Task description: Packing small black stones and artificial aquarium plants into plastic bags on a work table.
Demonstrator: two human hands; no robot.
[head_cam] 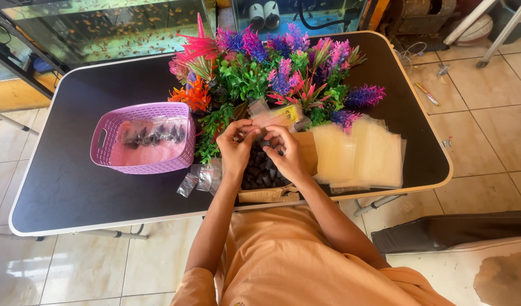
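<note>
My left hand (235,145) and my right hand (287,151) meet over a cardboard box of small dark pieces (260,173) at the table's near edge. Together they pinch a small clear plastic bag (261,118), which seems to have something yellow in it. The fingers hide most of what is between them. Just beyond the hands lies a heap of colourful artificial plants (272,73) in pink, purple, green and orange.
A pink plastic basket (104,141) with filled clear bags stands on the left of the black table (62,187). A stack of clear bags (359,153) lies to the right, a few small bags (197,179) to the left. Fish tanks (107,28) stand behind.
</note>
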